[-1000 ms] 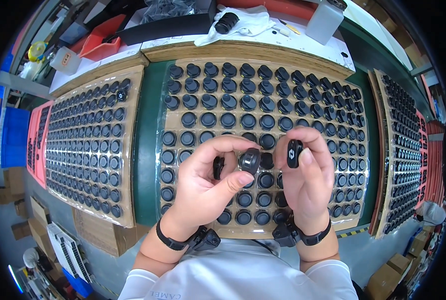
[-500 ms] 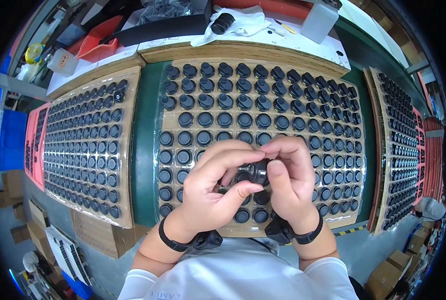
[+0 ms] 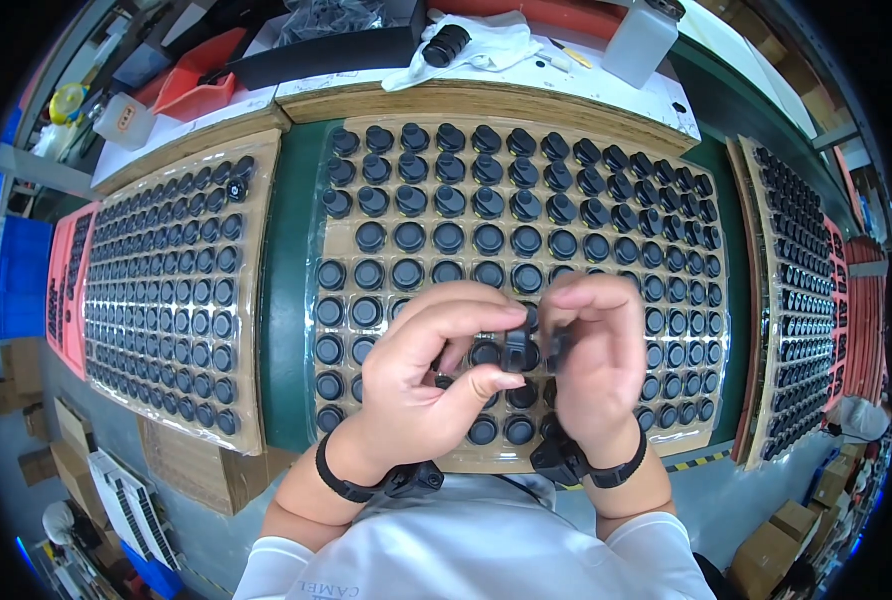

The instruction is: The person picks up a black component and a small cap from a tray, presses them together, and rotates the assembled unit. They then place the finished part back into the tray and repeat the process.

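My left hand [image 3: 431,370], fingers curved into a C, grips a short black lens-like cylinder [image 3: 515,350] between fingertips and thumb. My right hand [image 3: 601,350] is just to its right, smeared by motion, with a small dark cap-like piece [image 3: 558,348] at its fingers. A narrow gap parts the two pieces. Both hands are above a clear plastic tray [image 3: 340,240] on cardboard, with rows of black round parts [image 3: 449,238]. The far rows carry taller, stepped tops; the nearer ones look flat-topped. One pocket at the left of the fourth row has no part in it.
Similar full trays stand left [image 3: 166,290] and right [image 3: 794,290]. Behind, a white shelf [image 3: 356,88] with a wooden edge bears a white cloth [image 3: 496,45], a ribbed black cylinder [image 3: 446,46], a translucent bottle [image 3: 642,40] and a red bin [image 3: 201,85]. Green tabletop [image 3: 291,300] shows between trays.
My right hand has moved a little right, away from the left, taking the dark piece apart from the cylinder. The left hand has barely moved.
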Demonstrator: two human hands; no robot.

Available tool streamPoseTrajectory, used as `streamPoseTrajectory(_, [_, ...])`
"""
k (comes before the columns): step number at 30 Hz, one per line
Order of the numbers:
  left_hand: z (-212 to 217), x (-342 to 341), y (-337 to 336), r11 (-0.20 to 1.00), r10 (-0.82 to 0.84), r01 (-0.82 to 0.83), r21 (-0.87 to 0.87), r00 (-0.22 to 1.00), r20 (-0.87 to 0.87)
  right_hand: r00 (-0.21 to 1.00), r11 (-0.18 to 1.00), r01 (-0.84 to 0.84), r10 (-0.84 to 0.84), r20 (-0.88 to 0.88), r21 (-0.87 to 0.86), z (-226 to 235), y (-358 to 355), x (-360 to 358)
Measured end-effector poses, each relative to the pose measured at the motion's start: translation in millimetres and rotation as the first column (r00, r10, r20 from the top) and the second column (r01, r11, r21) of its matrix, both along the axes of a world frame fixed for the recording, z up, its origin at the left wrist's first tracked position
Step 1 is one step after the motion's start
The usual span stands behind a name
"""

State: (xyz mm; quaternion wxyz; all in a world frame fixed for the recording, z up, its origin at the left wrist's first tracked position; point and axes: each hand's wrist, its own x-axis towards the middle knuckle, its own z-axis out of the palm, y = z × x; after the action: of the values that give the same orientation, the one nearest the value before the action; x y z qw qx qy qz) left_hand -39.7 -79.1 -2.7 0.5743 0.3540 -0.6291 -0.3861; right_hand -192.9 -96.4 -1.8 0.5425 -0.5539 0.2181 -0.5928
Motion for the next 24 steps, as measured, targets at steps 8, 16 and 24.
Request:
streamPoseTrajectory(8, [-2,0,0,0.999,0.012,-0.013,-0.037,1.000,-0.018,0.970,0.990,0.067,-0.094,-0.225,-0.125,-2,1,0])
streamPoseTrajectory(16, [-4,0,-1,0.999,0.007,-0.008,-0.037,1.000,-0.029,0.926,0.987,0.042,-0.097,-0.366,-0.156,-1,3,-1])
streamPoseTrajectory(24, [-1,0,1,1.000,0.005,-0.005,-0.003,0.999,-0.040,0.960,1.000,0.004,-0.006,-0.280,-0.010,3,6,1])
